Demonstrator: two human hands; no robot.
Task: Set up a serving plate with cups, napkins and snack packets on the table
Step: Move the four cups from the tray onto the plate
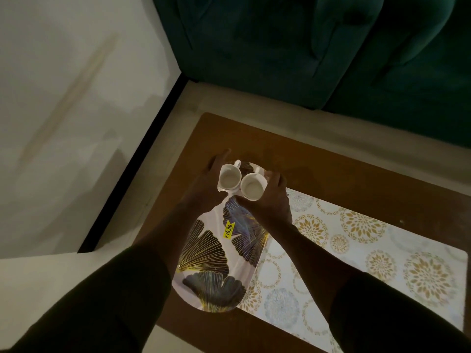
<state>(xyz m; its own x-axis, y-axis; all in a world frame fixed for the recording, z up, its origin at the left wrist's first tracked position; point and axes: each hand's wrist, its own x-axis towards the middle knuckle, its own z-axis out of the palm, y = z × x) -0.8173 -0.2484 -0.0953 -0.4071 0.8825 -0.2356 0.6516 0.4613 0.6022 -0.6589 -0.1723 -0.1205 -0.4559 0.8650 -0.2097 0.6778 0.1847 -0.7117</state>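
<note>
A long oval serving plate (204, 253) with gold and dark leaf prints and a yellow price sticker lies on the brown table (331, 164). Two white cups stand side by side at its far end. My left hand (211, 171) curls around the left cup (229, 178). My right hand (270, 197) wraps the right cup (252, 186) from the right side. Both cups look empty and upright. I see no napkins or snack packets.
A white table runner (369, 253) with gold floral circles lies along the table under the plate's right edge. A dark green sofa (305, 47) stands beyond the table. A pale wall with a black skirting strip (132, 161) runs on the left.
</note>
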